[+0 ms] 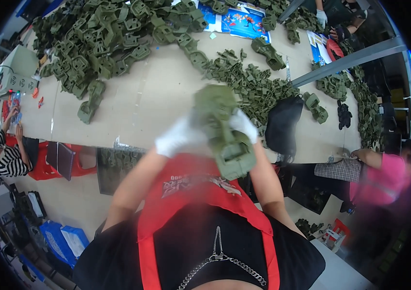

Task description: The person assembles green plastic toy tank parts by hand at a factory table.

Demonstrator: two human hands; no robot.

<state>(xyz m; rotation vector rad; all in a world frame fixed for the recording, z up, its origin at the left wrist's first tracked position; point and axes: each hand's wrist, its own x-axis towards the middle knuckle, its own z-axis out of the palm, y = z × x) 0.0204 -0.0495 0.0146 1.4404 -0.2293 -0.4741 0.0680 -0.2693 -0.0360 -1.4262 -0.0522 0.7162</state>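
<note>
Above the near edge of the workbench, an olive-green moulded plastic shell (220, 125), shaped like a toy vehicle body, is raised off the surface. My right hand (245, 126), in a white glove, grips it along its right side. My left hand (180, 139), also white-gloved, is close against its left side; motion smears it, and its fingers cannot be made out. The shell's upper end is blurred too, while its lower end shows a rectangular opening. Just beyond lies a heap of small olive-green plastic parts (258, 87).
A large pile of similar green shells (99, 43) covers the workbench (133, 96) at far left. A black bag (283, 126) sits at the right by the small parts. A grey metal bar (350, 60) crosses far right. Other people sit at left and right.
</note>
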